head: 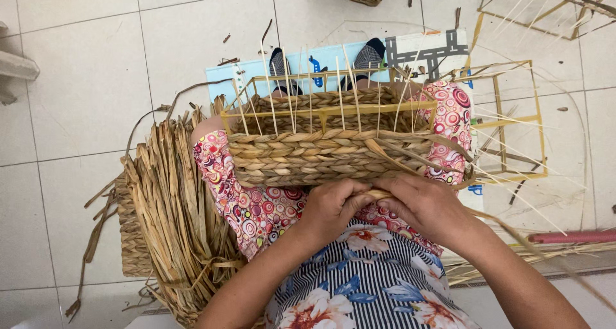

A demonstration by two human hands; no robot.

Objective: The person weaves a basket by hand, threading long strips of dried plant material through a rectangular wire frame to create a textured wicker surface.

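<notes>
Basket [321, 143] rests on my lap; my left hand [330, 207] and right hand [427, 204] pinch one straw strand [378, 193], fingers clamped.

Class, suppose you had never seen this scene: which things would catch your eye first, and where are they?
First, the half-woven basket on the person's lap at centre, thin spokes standing up from its yellow frame. Just below it, the left hand and right hand meet on a straw strand. A big straw bundle lies on the floor at the left.
</notes>
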